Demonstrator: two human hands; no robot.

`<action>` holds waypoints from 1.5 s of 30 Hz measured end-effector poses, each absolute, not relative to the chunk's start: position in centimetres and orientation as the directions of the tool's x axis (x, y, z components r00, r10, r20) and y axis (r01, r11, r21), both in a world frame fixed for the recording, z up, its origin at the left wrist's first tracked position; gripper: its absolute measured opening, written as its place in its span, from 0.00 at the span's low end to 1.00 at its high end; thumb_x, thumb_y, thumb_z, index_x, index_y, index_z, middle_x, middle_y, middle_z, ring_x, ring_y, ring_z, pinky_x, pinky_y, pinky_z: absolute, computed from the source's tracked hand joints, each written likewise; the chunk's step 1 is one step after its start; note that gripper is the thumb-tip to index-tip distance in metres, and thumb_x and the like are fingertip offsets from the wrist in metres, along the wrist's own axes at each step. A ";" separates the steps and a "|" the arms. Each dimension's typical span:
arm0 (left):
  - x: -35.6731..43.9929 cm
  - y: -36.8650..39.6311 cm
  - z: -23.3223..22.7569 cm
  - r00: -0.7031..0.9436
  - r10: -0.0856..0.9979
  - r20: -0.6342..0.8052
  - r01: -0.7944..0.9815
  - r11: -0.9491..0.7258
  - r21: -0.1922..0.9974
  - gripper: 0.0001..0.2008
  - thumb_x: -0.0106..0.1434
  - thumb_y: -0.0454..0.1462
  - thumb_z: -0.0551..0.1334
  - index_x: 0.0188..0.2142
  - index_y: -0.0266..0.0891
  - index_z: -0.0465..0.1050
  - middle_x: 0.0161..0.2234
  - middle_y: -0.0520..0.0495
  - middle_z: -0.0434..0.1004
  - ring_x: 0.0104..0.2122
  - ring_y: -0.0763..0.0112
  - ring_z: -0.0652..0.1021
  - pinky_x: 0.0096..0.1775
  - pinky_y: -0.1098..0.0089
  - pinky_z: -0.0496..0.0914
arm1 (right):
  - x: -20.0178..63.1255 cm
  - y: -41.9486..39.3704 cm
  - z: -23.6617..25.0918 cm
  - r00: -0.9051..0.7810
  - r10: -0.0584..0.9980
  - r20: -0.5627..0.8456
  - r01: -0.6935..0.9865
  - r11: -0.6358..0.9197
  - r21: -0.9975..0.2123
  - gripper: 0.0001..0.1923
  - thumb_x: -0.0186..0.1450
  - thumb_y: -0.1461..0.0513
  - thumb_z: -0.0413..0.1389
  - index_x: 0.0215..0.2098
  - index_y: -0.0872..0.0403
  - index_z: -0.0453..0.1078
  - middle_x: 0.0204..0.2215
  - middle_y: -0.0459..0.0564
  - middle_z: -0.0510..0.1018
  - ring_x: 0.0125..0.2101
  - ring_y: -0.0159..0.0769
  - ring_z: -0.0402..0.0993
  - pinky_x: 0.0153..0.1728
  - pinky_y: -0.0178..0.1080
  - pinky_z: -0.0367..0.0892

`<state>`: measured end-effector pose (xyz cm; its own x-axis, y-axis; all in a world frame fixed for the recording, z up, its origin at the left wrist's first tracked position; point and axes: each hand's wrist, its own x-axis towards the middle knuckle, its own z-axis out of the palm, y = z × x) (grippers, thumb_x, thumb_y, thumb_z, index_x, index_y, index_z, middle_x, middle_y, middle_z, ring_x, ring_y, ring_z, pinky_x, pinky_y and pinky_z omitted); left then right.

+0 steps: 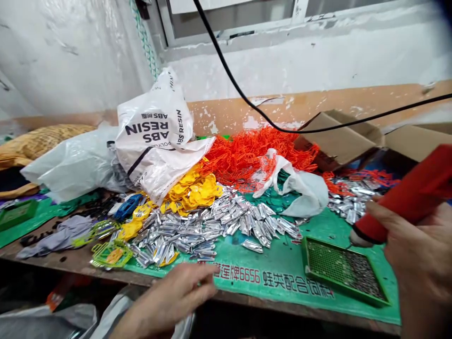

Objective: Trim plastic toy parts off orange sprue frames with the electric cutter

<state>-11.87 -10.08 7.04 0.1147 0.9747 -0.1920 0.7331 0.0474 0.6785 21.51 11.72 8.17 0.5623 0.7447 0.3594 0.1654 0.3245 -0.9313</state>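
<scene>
Gripping the red screwdriver [406, 200] in the right hand [420, 254] at frame right, tip at the green screw tray [344, 270], keep it steady while the left hand [169, 296], fingers loosely open, hovers near the silver parts [197, 230], bottom centre.

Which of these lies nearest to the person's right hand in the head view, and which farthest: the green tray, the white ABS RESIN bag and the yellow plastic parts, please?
From the right hand:
1. Green tray, just left of it at the table's front.
2. Yellow plastic parts, mid-table.
3. White ABS RESIN bag, far left, toward the wall.
</scene>
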 end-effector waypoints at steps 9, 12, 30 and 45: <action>-11.2 13.2 5.7 0.113 0.992 0.059 0.959 -0.124 0.253 0.14 0.67 0.41 0.61 0.51 0.39 0.71 0.51 0.42 0.74 0.46 0.60 0.77 0.47 0.54 0.73 | 21.3 11.6 5.0 0.422 0.478 0.770 0.697 0.372 -0.613 0.45 0.46 0.60 0.68 0.61 0.54 0.63 0.54 0.66 0.68 0.50 0.60 0.70 0.36 0.53 0.74; -10.3 16.6 3.7 0.118 0.992 0.047 0.964 -0.125 0.236 0.17 0.67 0.41 0.61 0.54 0.39 0.69 0.53 0.41 0.72 0.47 0.59 0.77 0.46 0.54 0.74 | 20.6 10.9 3.8 0.195 0.387 0.901 0.782 0.493 -0.381 0.31 0.56 0.61 0.63 0.58 0.53 0.64 0.51 0.62 0.70 0.53 0.57 0.67 0.47 0.57 0.70; -9.9 4.6 6.1 -0.051 0.998 0.022 0.280 -0.006 0.960 0.14 0.66 0.44 0.57 0.42 0.37 0.75 0.39 0.44 0.82 0.35 0.65 0.80 0.37 0.66 0.74 | 10.3 20.9 -0.1 -0.516 0.856 0.028 0.842 0.512 -0.170 0.16 0.68 0.57 0.55 0.51 0.56 0.68 0.49 0.54 0.74 0.45 0.40 0.74 0.46 0.48 0.73; -5.4 -0.8 1.5 -0.145 0.924 -0.353 -0.787 0.108 0.608 0.05 0.54 0.27 0.67 0.32 0.32 0.80 0.35 0.42 0.86 0.31 0.64 0.83 0.33 0.68 0.80 | 13.6 12.8 3.3 -0.398 0.893 0.207 0.667 0.437 -0.603 0.11 0.72 0.61 0.43 0.42 0.57 0.65 0.30 0.50 0.76 0.31 0.35 0.75 0.34 0.39 0.72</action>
